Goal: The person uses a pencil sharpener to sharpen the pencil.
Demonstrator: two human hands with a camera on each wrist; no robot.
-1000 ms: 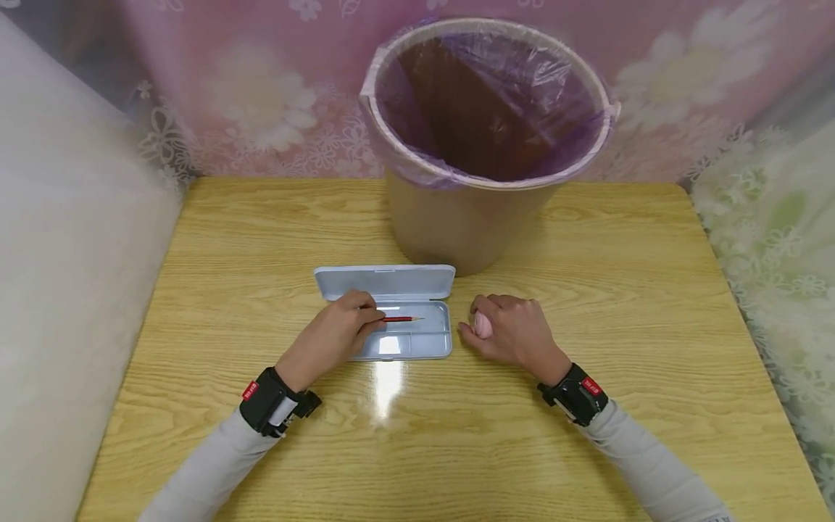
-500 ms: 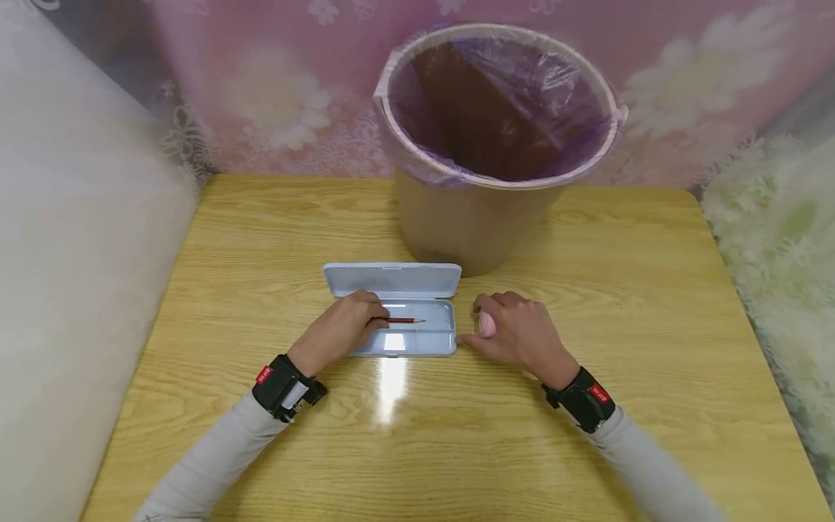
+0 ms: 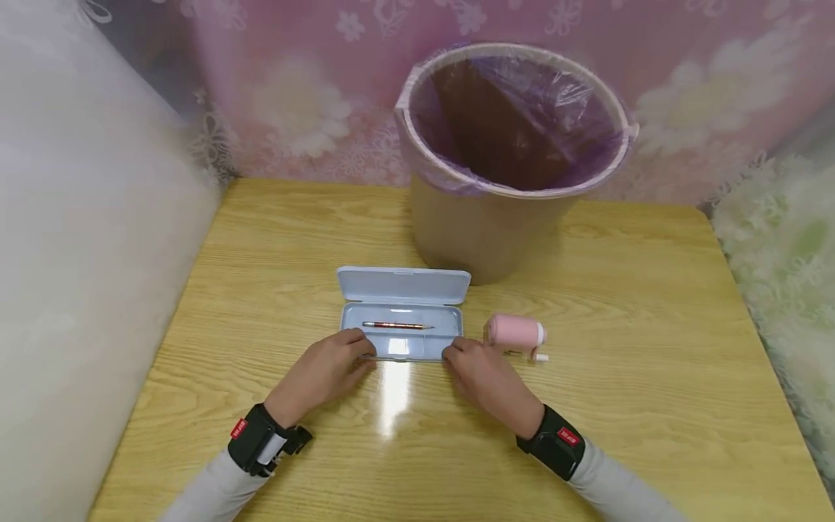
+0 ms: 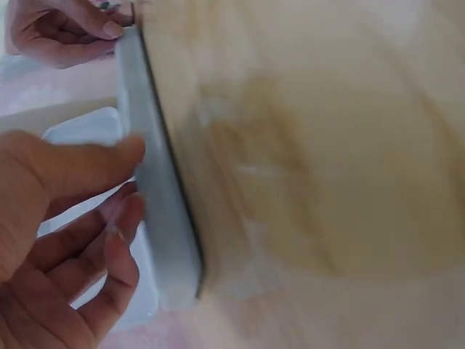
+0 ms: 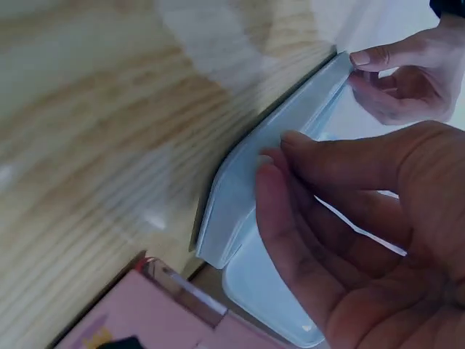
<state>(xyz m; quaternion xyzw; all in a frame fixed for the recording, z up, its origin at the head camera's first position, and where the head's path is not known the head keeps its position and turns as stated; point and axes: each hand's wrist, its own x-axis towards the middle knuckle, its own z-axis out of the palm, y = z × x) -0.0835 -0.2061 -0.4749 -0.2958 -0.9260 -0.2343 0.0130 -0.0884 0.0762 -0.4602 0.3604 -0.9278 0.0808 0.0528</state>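
The pale blue pencil case (image 3: 443,317) lies with its lid (image 3: 404,286) raised at the back. A red and dark striped pencil (image 3: 395,325) rests in its rear compartment, tip to the right. My left hand (image 3: 324,373) holds the case at its front left corner, thumb along the front wall (image 4: 156,189) in the left wrist view. At the front right corner my right hand (image 3: 485,378) pinches the edge between thumb and fingers. A pink crank pencil sharpener (image 3: 514,332) lies just right of the case, beyond the right hand.
Behind the case stands a tall beige bin (image 3: 466,239) lined with a purple bag. The wooden table (image 3: 639,326) reaches around them, with a pink floral curtain (image 3: 287,80) behind and pale curtains at both sides.
My left hand has let go of the pencil and moved down to the case's front edge. My right hand has released the sharpener and moved left to the case.
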